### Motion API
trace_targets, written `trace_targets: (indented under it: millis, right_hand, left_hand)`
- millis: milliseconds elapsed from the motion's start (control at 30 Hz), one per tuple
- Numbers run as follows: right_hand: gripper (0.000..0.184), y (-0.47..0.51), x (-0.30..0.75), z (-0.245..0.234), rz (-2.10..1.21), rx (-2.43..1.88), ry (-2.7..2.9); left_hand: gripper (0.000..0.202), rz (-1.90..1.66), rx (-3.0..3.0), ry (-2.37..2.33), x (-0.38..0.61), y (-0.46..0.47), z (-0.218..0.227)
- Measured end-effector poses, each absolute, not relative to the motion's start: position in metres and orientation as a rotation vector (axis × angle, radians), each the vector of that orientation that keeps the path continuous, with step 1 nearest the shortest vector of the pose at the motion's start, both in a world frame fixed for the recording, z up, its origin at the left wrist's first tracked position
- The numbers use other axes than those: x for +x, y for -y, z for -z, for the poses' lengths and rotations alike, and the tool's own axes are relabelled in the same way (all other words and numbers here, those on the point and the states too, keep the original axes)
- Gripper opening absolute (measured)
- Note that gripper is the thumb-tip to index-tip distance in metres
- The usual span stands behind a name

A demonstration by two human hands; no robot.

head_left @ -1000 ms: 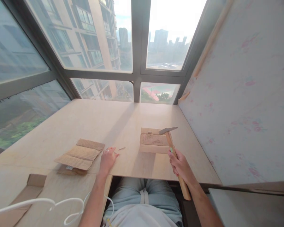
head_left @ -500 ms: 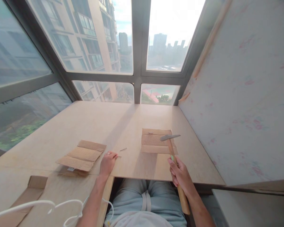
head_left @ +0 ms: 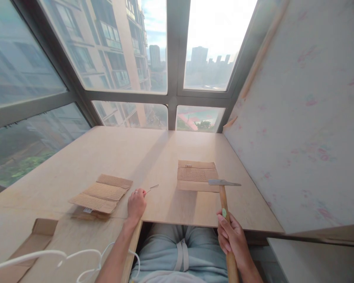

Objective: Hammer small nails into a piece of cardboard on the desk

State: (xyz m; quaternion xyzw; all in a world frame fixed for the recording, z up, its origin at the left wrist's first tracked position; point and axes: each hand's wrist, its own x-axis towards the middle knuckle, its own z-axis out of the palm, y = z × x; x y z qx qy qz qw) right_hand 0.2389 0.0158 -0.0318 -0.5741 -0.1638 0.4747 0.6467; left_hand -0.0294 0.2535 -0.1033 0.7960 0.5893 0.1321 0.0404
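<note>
My right hand [head_left: 232,232] is wrapped round the wooden handle of a hammer [head_left: 224,196]. The hammer's narrow metal head is raised in front of the hand, by the right edge of a flattened cardboard piece [head_left: 191,174] dotted with rows of holes. Several small thin marks or pins, too small to make out, show near that cardboard's top edge. On the board, my left hand [head_left: 136,204] pinches a thin metal nail [head_left: 148,192] between its fingertips. Another thin nail [head_left: 154,186] lies just beyond, close to the first one's tip.
A second cardboard piece [head_left: 103,192] with holes lies left of my left hand. Farther left are a folded cardboard strip [head_left: 29,247] and a white cable [head_left: 29,256]. The pale wooden tabletop [head_left: 129,149] reaches to the windows; a patterned wall [head_left: 301,118] bounds the right.
The hammer has moved right and toward me with my right hand, its head now more level. My left hand has shifted slightly, bringing the held nail's tip nearer the lying one.
</note>
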Motion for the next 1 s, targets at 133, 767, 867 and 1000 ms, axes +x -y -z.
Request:
trace_targets:
  millis: [133, 767, 867, 1000]
  right_hand:
    - [0.048, -0.018, 0.24, 0.03, -1.065, -1.279, 0.368]
    - [0.052, -0.014, 0.221, 0.053, -1.13, -1.299, 0.304]
    - [0.052, -0.016, 0.221, 0.054, -1.135, -1.297, 0.292]
    - [0.051, -0.022, 0.22, 0.053, -1.14, -1.283, 0.287]
  left_hand:
    - [0.018, -0.524, 2.179, -1.835, -0.031, -0.256, 0.104]
    - [0.039, -1.125, 1.628, -1.649, -0.023, -0.241, 0.121]
    - [0.035, -1.096, 1.758, -1.654, -0.02, -0.239, 0.121]
    - [0.033, -1.09, 1.821, -1.686, -0.016, -0.238, 0.12]
